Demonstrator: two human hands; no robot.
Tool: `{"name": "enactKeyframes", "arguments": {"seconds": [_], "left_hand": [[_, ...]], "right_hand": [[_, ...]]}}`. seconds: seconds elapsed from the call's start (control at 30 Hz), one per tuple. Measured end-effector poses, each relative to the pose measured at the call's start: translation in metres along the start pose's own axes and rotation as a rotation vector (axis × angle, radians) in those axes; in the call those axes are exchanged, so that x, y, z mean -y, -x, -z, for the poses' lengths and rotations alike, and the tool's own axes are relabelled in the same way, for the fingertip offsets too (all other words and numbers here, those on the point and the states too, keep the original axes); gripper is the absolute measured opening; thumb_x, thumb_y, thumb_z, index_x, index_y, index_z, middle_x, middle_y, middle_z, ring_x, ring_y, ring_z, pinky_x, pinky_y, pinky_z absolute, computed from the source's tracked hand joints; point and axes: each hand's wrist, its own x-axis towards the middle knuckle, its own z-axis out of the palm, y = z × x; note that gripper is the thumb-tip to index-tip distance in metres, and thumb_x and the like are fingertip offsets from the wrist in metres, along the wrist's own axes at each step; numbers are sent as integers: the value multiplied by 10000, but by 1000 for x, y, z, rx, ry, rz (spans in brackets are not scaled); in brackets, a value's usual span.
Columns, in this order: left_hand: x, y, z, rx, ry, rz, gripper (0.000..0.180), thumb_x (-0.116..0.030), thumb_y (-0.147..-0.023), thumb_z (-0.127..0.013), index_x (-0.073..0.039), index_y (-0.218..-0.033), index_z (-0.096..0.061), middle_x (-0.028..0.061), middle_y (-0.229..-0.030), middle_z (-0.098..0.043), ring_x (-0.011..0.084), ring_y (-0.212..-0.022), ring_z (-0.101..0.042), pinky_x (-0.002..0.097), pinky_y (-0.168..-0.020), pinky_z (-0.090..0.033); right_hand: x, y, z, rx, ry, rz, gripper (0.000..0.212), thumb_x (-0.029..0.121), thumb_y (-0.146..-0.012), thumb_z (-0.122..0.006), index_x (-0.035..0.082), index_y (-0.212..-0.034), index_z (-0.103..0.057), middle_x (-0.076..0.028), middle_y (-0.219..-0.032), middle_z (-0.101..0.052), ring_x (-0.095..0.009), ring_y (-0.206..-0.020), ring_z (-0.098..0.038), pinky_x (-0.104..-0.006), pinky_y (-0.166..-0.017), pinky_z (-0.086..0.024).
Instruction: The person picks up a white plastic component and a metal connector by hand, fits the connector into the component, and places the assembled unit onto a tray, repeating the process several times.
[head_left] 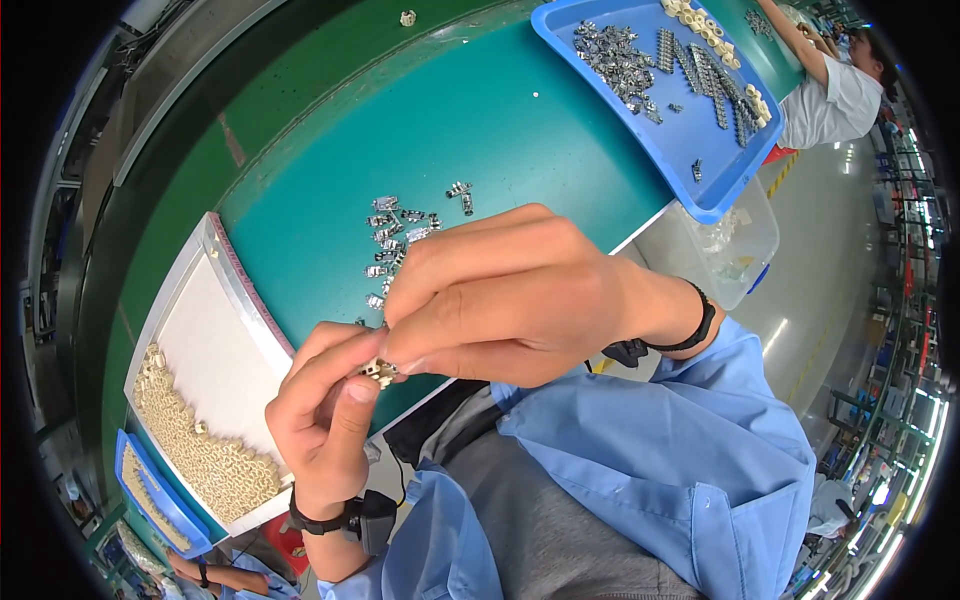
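Cream part (378,370): just off the middle of our view towards eight o'clock, between both bare hands. Right hand (510,295) has thumb and fingertips closed together on it from above. Left hand (328,425) has thumb and forefinger clamped on it from below. Mostly hidden; whether any metal sits in the pinch, we cannot tell. We judge it light and stiff, probably moulded plastic, not very slippery; thin edges might chip under a hard squeeze. Best hold, we think: its outer sides.

Containers, biggest down. White tray (215,330), eight o'clock: cream pieces (200,455) heaped in its lower part. Blue tray (712,205), between one and two: silvery metal parts (605,60) piled loose, metal strips (712,80), cream rings (700,25) along the far side. Clear tub (757,250), nearer three: contents unclear. Small blue tray (187,522), eight, beyond the white one: more cream pieces. Loose on the table (580,180), at ten: small metal pieces (384,220).
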Motion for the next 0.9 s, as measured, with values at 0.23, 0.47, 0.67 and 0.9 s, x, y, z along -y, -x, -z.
{"name": "enactKeyframes", "arguments": {"seconds": [0.23, 0.47, 0.67, 0.9], "left_hand": [[2, 0, -1, -31, -98, -41, 275, -80, -985, -656, 74, -1210, -685, 147, -1100, -658, 193, -955, -612, 276, -812, -480], [8, 0, -6, -36, -31, -38, 283, -81, -955, -705, 54, -1203, -709, 144, -1077, -665, 186, -938, -605, 272, -788, -471], [9, 0, -8, -26, 23, -24, 283, -80, -939, -726, 44, -1193, -723, 155, -1078, -670, 197, -944, -617, 283, -800, -483], [7, 0, -7, -12, -1, -47, 288, -71, -927, -737, 43, -1191, -727, 161, -1080, -672, 206, -947, -628, 300, -819, -495]], "right_hand": [[8, 1, 2, -8, 26, -37, 113, 40, -854, -792, 8, -954, -749, -90, -899, -693, -226, -726, -689, -321, -587, -554], [10, 3, 7, 15, -5, -55, 107, 26, -857, -787, 6, -956, -750, -94, -903, -701, -223, -723, -688, -318, -576, -539], [15, 6, 10, -18, -137, -140, 108, 5, -865, -775, -4, -970, -752, -105, -908, -710, -217, -715, -685, -308, -563, -517], [17, 5, 12, -15, -157, -170, 110, 3, -867, -774, -8, -974, -750, -110, -906, -712, -217, -700, -683, -307, -550, -512]]}}
